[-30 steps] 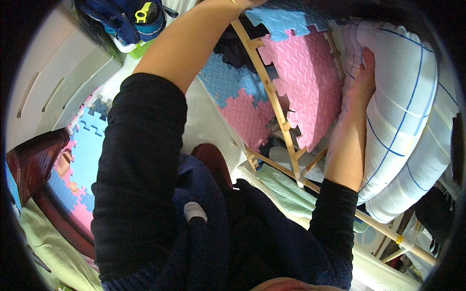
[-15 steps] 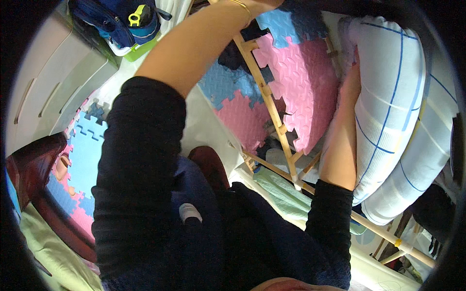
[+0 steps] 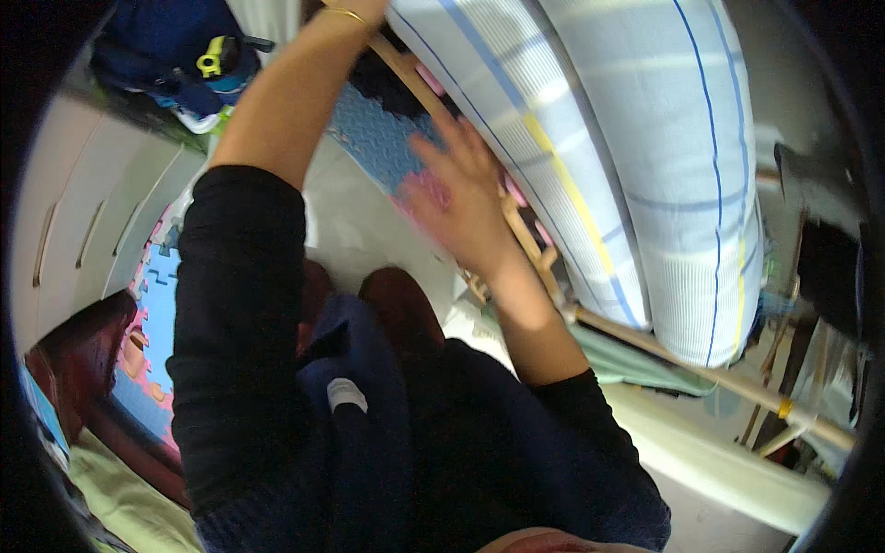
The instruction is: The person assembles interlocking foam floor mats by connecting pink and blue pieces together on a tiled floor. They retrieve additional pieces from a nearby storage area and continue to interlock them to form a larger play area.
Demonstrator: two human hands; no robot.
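A thick folded quilt (image 3: pixel 678 157), white and pale blue with blue and yellow plaid lines, lies over a light wooden rack (image 3: pixel 527 241) on the right. My right hand (image 3: pixel 458 189) is just left of the quilt's near fold, its blurred fingers spread apart with nothing in them. Pink and blue foam mats (image 3: pixel 375 138) show beneath that hand. My left hand (image 3: pixel 367 9) is at the top edge, beside the quilt's far left corner; its fingers are out of the picture, so its hold cannot be seen.
A navy backpack (image 3: pixel 166 51) with a yellow-topped bottle is at the far left, beyond white drawers (image 3: pixel 88 221). A dark red wooden chair (image 3: pixel 78 355) stands near left over more foam mats (image 3: pixel 161 318). A wooden pole (image 3: pixel 737 385) crosses at right.
The quilt has shifted left and now covers most of the pink mat and rack. My right hand has come out from beside it, moving left. My left hand has moved left.
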